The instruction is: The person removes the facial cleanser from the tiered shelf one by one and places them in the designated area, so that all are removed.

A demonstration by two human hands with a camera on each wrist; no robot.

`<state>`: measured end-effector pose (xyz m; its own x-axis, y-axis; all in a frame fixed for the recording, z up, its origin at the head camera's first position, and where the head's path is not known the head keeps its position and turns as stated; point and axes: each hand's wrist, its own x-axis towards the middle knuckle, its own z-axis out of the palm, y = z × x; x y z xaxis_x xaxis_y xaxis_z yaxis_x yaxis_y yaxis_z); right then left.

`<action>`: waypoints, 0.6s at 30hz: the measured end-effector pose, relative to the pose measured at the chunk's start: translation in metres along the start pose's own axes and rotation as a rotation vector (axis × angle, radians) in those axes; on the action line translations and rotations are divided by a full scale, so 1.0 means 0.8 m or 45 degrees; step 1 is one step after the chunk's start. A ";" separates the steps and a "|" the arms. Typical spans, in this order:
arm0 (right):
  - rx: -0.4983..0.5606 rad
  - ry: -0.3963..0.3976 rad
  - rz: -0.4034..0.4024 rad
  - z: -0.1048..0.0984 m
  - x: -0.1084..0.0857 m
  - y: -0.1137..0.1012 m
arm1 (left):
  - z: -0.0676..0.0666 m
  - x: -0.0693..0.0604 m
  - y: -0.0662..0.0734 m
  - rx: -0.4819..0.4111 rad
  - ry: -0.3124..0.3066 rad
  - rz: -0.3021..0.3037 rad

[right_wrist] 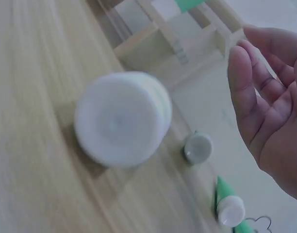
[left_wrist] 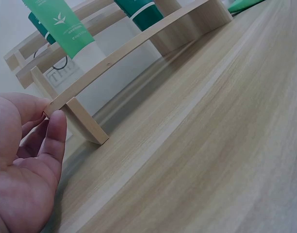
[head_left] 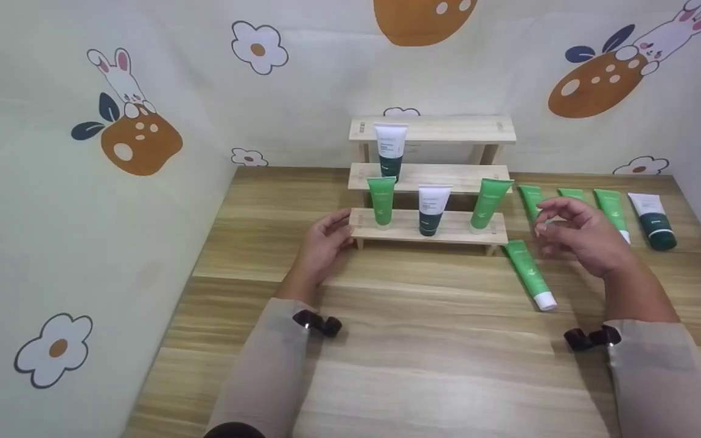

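Tabletop [head_left: 399, 340]: was backed by patterned sheeting [head_left: 320, 109].
Tiered rack [head_left: 460, 129]: was pinched by left hand [head_left: 323, 246] (presumably for steadiness).
Green tubes [head_left: 528, 272]: were laid beside rack.
Right hand [head_left: 588, 240]: was held near tubes, relaxed fingers empty.

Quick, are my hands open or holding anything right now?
Left hand: holding the wooden rack by its end.
Right hand: open, holding nothing.

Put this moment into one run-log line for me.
left hand: holds wooden rack by left end | right hand: empty, near lying green tube | bottom step: three standing tubes | middle step: one standing tube
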<state>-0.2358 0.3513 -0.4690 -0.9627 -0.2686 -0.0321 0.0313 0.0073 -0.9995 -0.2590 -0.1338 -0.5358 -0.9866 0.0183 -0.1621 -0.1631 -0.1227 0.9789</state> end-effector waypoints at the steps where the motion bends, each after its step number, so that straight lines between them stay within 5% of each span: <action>1: 0.018 0.012 -0.034 0.002 0.001 -0.004 | 0.000 0.000 0.000 -0.002 -0.001 0.004; 18: -0.005 0.177 -0.202 0.038 0.051 -0.095 | -0.002 0.000 -0.002 -0.013 -0.009 0.024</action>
<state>-0.2695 0.3100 -0.3943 -0.9834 -0.1309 0.1258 -0.1242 -0.0203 -0.9920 -0.2587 -0.1348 -0.5379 -0.9895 0.0227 -0.1428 -0.1446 -0.1330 0.9805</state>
